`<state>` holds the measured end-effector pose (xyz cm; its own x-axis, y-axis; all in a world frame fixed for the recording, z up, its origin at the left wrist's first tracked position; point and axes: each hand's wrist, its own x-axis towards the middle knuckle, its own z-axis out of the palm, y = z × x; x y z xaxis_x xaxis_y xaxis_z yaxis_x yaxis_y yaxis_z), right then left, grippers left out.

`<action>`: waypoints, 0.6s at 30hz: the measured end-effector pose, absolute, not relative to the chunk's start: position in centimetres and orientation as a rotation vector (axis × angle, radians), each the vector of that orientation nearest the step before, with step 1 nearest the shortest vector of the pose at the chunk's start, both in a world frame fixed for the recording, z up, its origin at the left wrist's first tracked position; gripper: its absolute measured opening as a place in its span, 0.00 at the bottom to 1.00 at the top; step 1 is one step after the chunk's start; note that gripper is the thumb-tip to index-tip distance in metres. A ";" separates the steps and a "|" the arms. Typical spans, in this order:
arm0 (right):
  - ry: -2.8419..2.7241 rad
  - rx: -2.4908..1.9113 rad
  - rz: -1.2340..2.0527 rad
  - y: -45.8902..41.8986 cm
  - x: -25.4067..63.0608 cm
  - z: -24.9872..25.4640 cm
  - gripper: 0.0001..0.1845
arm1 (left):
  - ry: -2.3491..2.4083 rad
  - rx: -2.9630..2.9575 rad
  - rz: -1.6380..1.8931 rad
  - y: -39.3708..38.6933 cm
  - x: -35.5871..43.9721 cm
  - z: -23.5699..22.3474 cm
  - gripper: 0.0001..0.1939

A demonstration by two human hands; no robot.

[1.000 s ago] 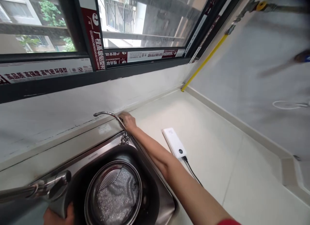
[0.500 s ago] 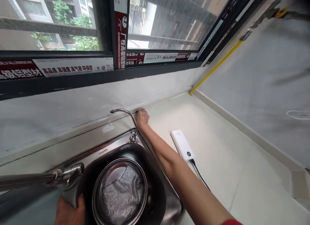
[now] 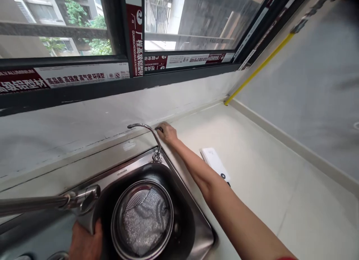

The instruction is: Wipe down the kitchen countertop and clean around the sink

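Down at the lower left, my left hand (image 3: 85,242) is closed over the divider (image 3: 86,219) between the two sink bowls, thumb on the right bowl's side. My right hand (image 3: 168,133) reaches past the sink to the ledge (image 3: 123,149) at the foot of the wall, behind the slim curved spout (image 3: 144,125). Its fingers are curled round a small dark thing (image 3: 159,129), mostly hidden, whose kind I cannot make out. In the right bowl (image 3: 183,224) sits a round metal strainer basin (image 3: 170,215) with a silvery-grey mesh cloth (image 3: 147,222) in it.
A larger metal tap (image 3: 81,197) stretches in over the divider from the left. On the pale countertop (image 3: 269,178) to the right lies a white power bank (image 3: 214,163). A yellow pipe (image 3: 259,68) rises in the far corner. The dark window frame (image 3: 98,89) runs above the ledge.
My right hand has shifted slightly right along the ledge, and the dark thing in its fingers shows more. The view has swung a little. My left hand stays on the divider.
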<state>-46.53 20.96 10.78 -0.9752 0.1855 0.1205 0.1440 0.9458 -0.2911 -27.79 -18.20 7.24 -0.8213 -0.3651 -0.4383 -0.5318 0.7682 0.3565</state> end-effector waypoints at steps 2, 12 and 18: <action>-2.955 -0.429 0.376 21.6 -46.4 11.3 0.18 | 2.590 -0.717 0.682 -18.0 -27.8 7.5 0.44; -2.937 -0.367 0.300 15.7 -46.6 10.8 0.17 | 2.630 -0.667 0.692 -18.6 -27.7 6.1 0.41; -2.947 -0.018 0.424 15.8 -46.8 10.2 0.15 | 2.689 -0.633 0.702 -18.3 -27.8 6.5 0.42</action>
<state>-46.80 15.77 10.19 -0.9864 0.0354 0.1602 -0.0112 0.9597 -0.2809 -27.79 -18.30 6.51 -0.8612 -0.3392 -0.3784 -0.4810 0.7846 0.3913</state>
